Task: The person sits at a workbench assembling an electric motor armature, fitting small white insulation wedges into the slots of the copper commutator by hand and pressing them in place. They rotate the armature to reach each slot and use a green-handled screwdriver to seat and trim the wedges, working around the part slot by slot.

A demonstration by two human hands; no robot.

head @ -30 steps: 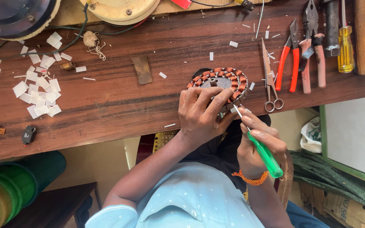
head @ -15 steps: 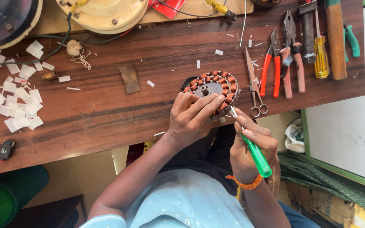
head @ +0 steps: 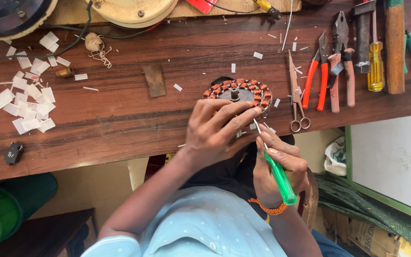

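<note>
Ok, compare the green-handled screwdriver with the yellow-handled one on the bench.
The green-handled screwdriver is gripped in the right hand, its tip at the copper-wound stator; the yellow-handled screwdriver lies untouched on the wooden bench. The green one is slanted, the yellow one nearly straight up the picture. Both have translucent handles and thin metal shafts.

Head camera looks steeply down (close) at workbench (head: 120, 119).

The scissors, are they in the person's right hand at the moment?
No, the scissors lie on the wooden table beside the pliers, while the right hand holds a green-handled screwdriver.
</note>
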